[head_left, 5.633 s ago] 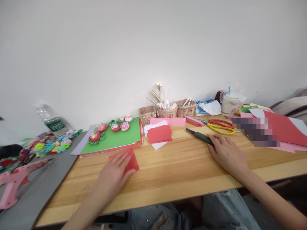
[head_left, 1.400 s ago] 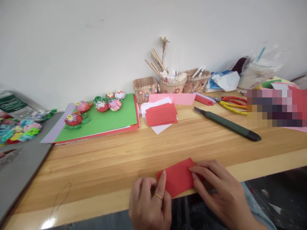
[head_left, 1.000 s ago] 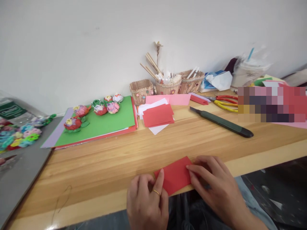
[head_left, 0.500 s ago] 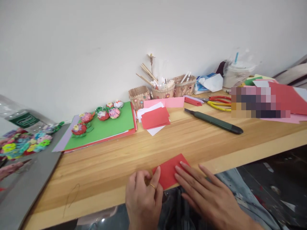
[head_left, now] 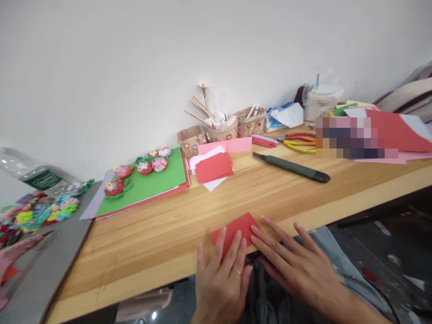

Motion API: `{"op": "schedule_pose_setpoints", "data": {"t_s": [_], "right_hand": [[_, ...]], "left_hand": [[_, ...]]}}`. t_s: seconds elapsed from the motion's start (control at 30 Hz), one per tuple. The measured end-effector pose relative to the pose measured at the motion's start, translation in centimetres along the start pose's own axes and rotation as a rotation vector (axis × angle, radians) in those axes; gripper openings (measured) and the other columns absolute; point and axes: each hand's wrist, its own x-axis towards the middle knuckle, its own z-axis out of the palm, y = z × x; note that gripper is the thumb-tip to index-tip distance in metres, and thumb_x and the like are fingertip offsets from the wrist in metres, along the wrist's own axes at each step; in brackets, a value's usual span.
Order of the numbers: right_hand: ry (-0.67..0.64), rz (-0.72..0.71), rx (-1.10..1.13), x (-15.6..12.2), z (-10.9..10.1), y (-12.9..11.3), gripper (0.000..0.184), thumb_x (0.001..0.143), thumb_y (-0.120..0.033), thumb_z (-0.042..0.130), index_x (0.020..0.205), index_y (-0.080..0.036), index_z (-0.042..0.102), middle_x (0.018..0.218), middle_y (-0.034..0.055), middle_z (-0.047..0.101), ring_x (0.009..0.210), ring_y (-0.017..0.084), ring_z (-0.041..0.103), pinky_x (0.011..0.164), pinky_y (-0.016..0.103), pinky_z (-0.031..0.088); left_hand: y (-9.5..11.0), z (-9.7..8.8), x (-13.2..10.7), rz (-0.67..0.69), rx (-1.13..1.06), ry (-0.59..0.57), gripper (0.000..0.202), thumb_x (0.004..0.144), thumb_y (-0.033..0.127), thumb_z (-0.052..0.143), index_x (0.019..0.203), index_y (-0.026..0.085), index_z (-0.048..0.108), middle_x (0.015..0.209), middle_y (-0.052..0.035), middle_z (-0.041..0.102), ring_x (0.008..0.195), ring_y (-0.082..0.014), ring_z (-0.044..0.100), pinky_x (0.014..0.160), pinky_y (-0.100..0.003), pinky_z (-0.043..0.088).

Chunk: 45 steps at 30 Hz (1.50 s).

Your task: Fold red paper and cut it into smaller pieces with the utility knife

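A red rectangle of paper (head_left: 232, 228) lies at the front edge of the wooden table. My left hand (head_left: 224, 270) rests on its lower left part, fingers stretched out flat, with a ring on one finger. At the paper's right side my right hand (head_left: 295, 256) lies with spread fingers, the fingertips touching the paper and the table. Parts of the paper's near edge are hidden under the fingers. Beyond it sits a small stack of red and white paper pieces (head_left: 214, 168). A dark green craft knife (head_left: 293, 168) lies to the right of that stack.
Folded paper flowers (head_left: 145, 167) sit on green paper (head_left: 162, 180) at the left. Several small baskets (head_left: 222, 132) stand against the wall. Red-and-yellow-handled scissors (head_left: 299, 143), a lidded cup (head_left: 322, 101) and red paper (head_left: 394, 132) are at the right. A bottle (head_left: 42, 177) lies far left.
My left hand has gone from curled fingers at the paper's left edge to stretched fingers flat on it. My right hand has shifted slightly right, its fingers more spread. The view has turned slightly.
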Motion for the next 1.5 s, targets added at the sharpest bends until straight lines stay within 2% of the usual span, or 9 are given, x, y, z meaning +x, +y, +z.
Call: {"op": "schedule_pose_setpoints", "data": {"t_s": [0.13, 0.33, 0.57, 0.7, 0.8, 0.97, 1.13, 1.3, 1.5], "right_hand": [[-0.045, 0.041, 0.036, -0.5, 0.2, 0.2, 0.042, 0.084, -0.022, 0.052, 0.125, -0.027, 0.054, 0.128, -0.0034, 0.058, 0.125, 0.017, 0.046, 0.112, 0.04, 0.01], [-0.059, -0.008, 0.047, -0.8, 0.2, 1.2, 0.047, 0.081, -0.016, 0.05, 0.127, -0.026, 0.053, 0.127, -0.0019, 0.059, 0.13, 0.019, 0.039, 0.113, 0.044, 0.009], [-0.044, -0.051, 0.076, -1.5, -0.5, 3.9, 0.048, 0.078, -0.015, 0.052, 0.125, -0.024, 0.055, 0.126, 0.0035, 0.06, 0.124, 0.022, 0.048, 0.102, 0.047, 0.035], [0.145, 0.199, 0.061, -1.3, -1.0, 8.0, 0.028, 0.082, -0.016, 0.05, 0.105, -0.024, 0.064, 0.106, 0.0029, 0.07, 0.101, 0.019, 0.063, 0.085, 0.036, 0.05], [0.044, 0.401, -0.111, 0.1, -0.6, 11.1, 0.029, 0.088, -0.023, 0.042, 0.108, -0.02, 0.063, 0.11, 0.0061, 0.068, 0.102, 0.021, 0.062, 0.083, 0.036, 0.051], [-0.119, 0.425, -0.175, 3.1, 2.0, 13.8, 0.04, 0.089, -0.032, 0.038, 0.115, -0.012, 0.06, 0.112, 0.0149, 0.065, 0.104, 0.029, 0.057, 0.086, 0.043, 0.047], [-0.181, 0.423, -0.214, 4.4, 3.7, 15.1, 0.041, 0.09, -0.033, 0.035, 0.11, -0.007, 0.059, 0.099, 0.0192, 0.065, 0.091, 0.03, 0.058, 0.076, 0.044, 0.045], [-0.18, 0.338, -0.197, 4.5, 3.0, 14.9, 0.035, 0.092, -0.03, 0.035, 0.1, -0.009, 0.062, 0.089, 0.0164, 0.063, 0.085, 0.028, 0.057, 0.075, 0.041, 0.044], [-0.17, 0.187, -0.025, 1.6, -0.9, 9.2, 0.04, 0.093, -0.028, 0.038, 0.132, -0.018, 0.045, 0.106, 0.0085, 0.06, 0.064, 0.014, 0.062, 0.049, 0.025, 0.047]], "left_hand": [[-1.7, -1.1, -1.7, 0.002, -0.007, 0.031, 0.028, 0.092, 0.023, 0.046, 0.113, 0.021, 0.065, 0.107, -0.003, 0.071, 0.116, -0.0208, 0.056, 0.112, -0.044, 0.014], [-4.3, -2.8, -3.0, 0.128, 0.01, -0.087, 0.029, 0.089, 0.02, 0.052, 0.117, 0.02, 0.062, 0.111, -0.0029, 0.069, 0.117, -0.0207, 0.056, 0.115, -0.045, 0.012], [-7.4, -3.2, -3.7, 0.413, 0.084, -0.158, 0.031, 0.089, 0.014, 0.048, 0.117, 0.018, 0.061, 0.115, -0.0045, 0.068, 0.117, -0.0194, 0.056, 0.115, -0.04, 0.017], [-7.4, -3.1, -3.8, 0.352, 0.084, -0.118, 0.028, 0.09, 0.017, 0.048, 0.113, 0.02, 0.063, 0.111, -0.0028, 0.069, 0.114, -0.0206, 0.056, 0.113, -0.04, 0.019], [-6.6, -3.2, -2.6, 0.258, 0.13, -0.147, 0.03, 0.091, 0.03, 0.05, 0.118, 0.022, 0.061, 0.112, -0.0046, 0.067, 0.113, -0.0233, 0.054, 0.109, -0.042, 0.026], [-5.3, -3.4, 1.3, 0.291, 0.126, -0.261, 0.046, 0.088, 0.051, 0.05, 0.122, 0.021, 0.059, 0.097, -0.0088, 0.065, 0.098, -0.0253, 0.059, 0.088, -0.043, 0.047], [-6.6, -3.3, 5.0, 0.258, -0.042, -0.355, 0.033, 0.096, 0.027, 0.039, 0.122, 0.015, 0.057, 0.109, -0.01, 0.066, 0.104, -0.0198, 0.06, 0.088, -0.035, 0.052], [-10.1, -1.7, 7.3, 0.256, -0.049, -0.512, 0.041, 0.098, 0.027, 0.034, 0.137, 0.018, 0.042, 0.139, -0.0085, 0.048, 0.128, -0.0197, 0.044, 0.102, -0.039, 0.043], [-11.5, -0.5, 8.3, 0.192, -0.079, -0.707, 0.042, 0.099, 0.028, 0.034, 0.14, 0.019, 0.037, 0.145, -0.0063, 0.039, 0.132, -0.0195, 0.039, 0.107, -0.041, 0.035]]}}
